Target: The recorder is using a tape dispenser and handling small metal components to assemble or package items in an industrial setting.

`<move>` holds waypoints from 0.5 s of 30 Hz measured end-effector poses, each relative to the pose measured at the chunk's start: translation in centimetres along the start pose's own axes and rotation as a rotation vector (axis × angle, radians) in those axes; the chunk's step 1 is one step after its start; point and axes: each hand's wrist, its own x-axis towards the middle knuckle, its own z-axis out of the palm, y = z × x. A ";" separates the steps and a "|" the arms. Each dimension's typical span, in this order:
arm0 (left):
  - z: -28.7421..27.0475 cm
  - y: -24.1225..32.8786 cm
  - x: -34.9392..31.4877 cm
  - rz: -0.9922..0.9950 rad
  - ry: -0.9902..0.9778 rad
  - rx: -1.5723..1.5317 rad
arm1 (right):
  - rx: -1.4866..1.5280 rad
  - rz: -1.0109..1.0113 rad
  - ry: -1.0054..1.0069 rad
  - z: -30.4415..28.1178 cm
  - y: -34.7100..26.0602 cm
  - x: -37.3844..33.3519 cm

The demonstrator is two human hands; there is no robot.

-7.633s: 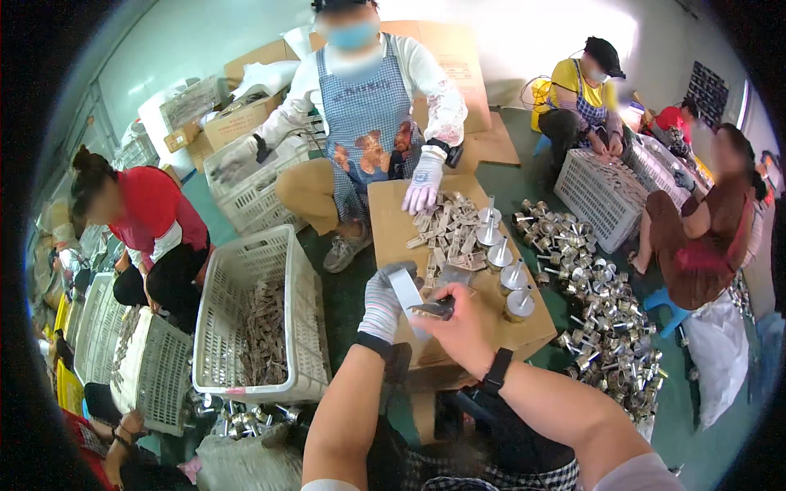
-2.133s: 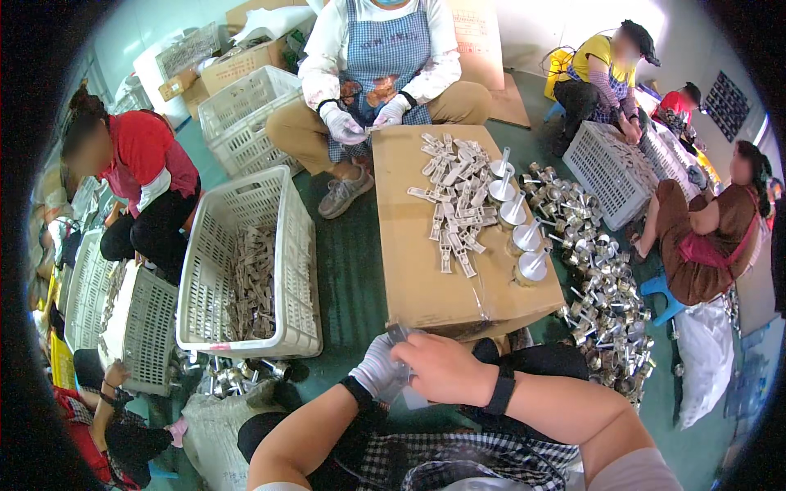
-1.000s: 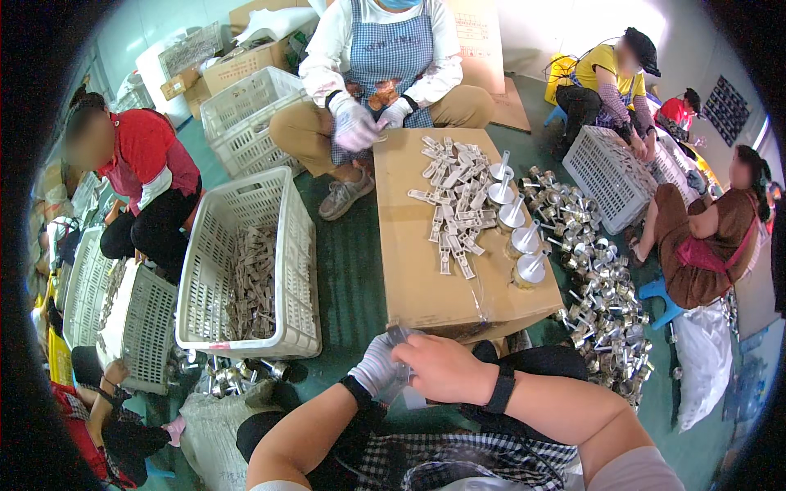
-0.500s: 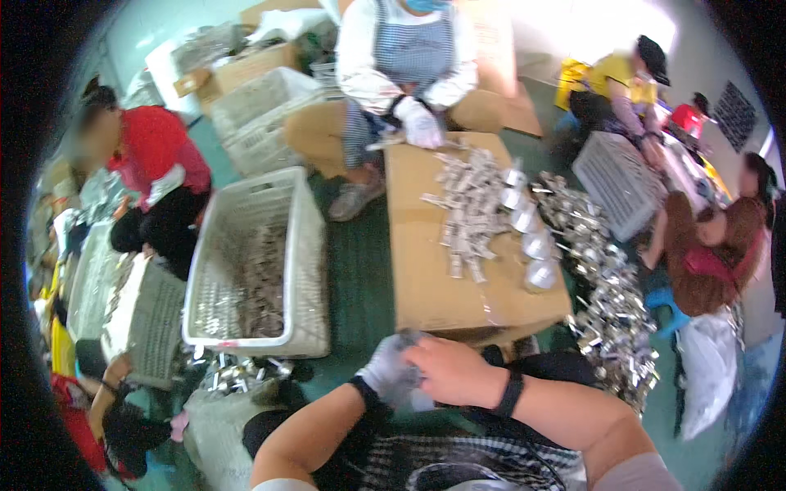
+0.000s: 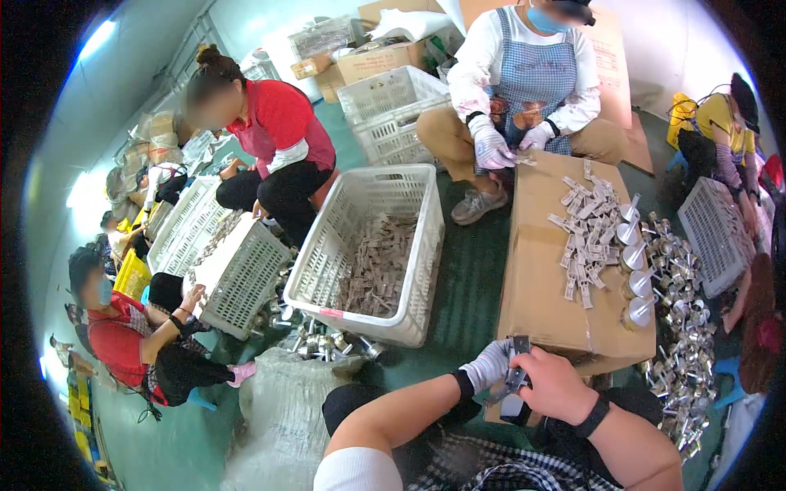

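Note:
My left hand (image 5: 486, 368), in a pale striped glove, and my bare right hand (image 5: 555, 383) meet at the near edge of a cardboard box. Both are closed on a dark grey metal piece (image 5: 518, 370), narrow and angular; the fingers partly hide it, and its kind cannot be made out. On the box top (image 5: 536, 237) lies a loose pile of small flat light-grey strips (image 5: 588, 229). Along its right edge stands a row of round silver metal pieces with stems (image 5: 639, 284). Across the box, a person's gloved hand (image 5: 491, 147) pinches a small strip.
A white plastic crate (image 5: 422, 270) with many grey strips stands left of the box. Shiny metal parts (image 5: 684, 327) heap on the floor at the right, and more (image 5: 323, 340) lie by a translucent sack (image 5: 282, 409). Co-workers sit at the left beside another crate (image 5: 246, 282).
The view has swung left, so the box and my hands appear farther right. My hands stay together, and the metal piece between them shows more clearly. The opposite person's hands have moved apart.

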 end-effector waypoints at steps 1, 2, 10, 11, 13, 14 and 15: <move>0.3 0.3 0.1 -0.001 0.002 0.060 | -0.005 0.013 0.003 -0.2 0.2 -0.3; 0.4 0.7 0.0 -0.002 0.001 0.121 | -0.006 0.022 0.003 -0.5 0.1 -0.3; -0.2 1.9 -1.4 0.073 -0.094 0.522 | -0.017 0.040 -0.058 0.0 0.2 0.2; 0.3 2.2 -1.3 0.068 -0.120 0.513 | -0.016 0.049 -0.068 -0.1 0.3 0.1; 0.6 1.7 -1.1 -0.001 -0.084 0.310 | -0.012 0.049 -0.079 0.0 0.3 -0.1; 0.5 1.6 -1.0 0.013 -0.100 0.222 | -0.014 0.046 -0.081 -0.3 0.4 -0.1; 1.4 2.3 -1.1 -0.037 -0.077 0.156 | -0.010 0.044 -0.083 -0.5 0.6 -0.3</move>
